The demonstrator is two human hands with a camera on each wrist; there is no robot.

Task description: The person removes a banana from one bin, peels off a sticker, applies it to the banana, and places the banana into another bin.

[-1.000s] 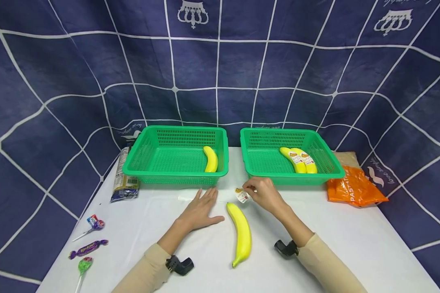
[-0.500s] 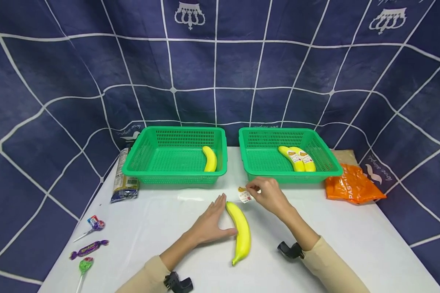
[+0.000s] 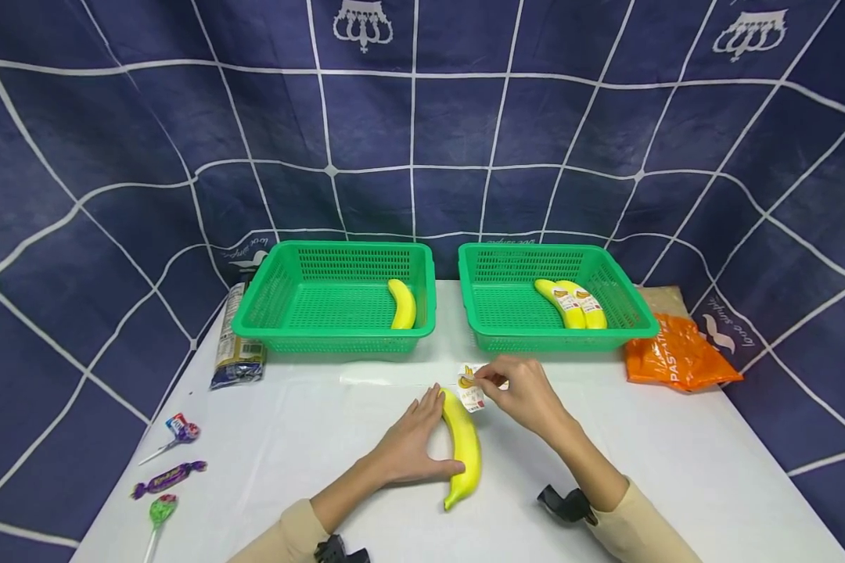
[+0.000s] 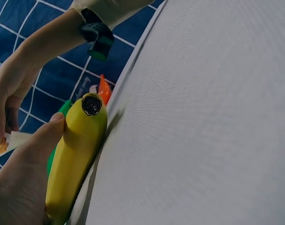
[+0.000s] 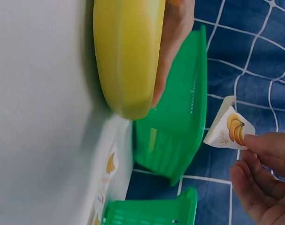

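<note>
Your left hand (image 3: 410,446) cupped the banana (image 3: 462,447) on the tabletop (image 3: 676,469), fingers along its far side and thumb tucked under the near end, holding it steady. Your right hand (image 3: 528,392) pinched a small sticker (image 3: 472,389) between thumb and fingertips, and that sticker hung right over the banana's top end. The right wrist view showed the sticker (image 5: 228,127) clear of the peel, a gap of air between the two, so it wasn't stuck down yet.

The banana lay just in front of the gap between the two green baskets. The right basket (image 3: 613,332) held two bananas (image 3: 577,303), each already wearing a label. The left basket (image 3: 267,313) held one bare banana (image 3: 401,303), no label on it that I could see. So by my reckoning you were about midway: two fruits labelled and sorted, one under your hands with the sticker about to land, one still waiting behind it.

A strip of backing sheet (image 3: 394,378) lay flat just beyond the banana, in front of the baskets. Left of the left basket sat a dark packet (image 3: 238,352), with wrapped sweets (image 3: 170,473) nearer you. An orange bag (image 3: 676,358) lay right of the right basket.
</note>
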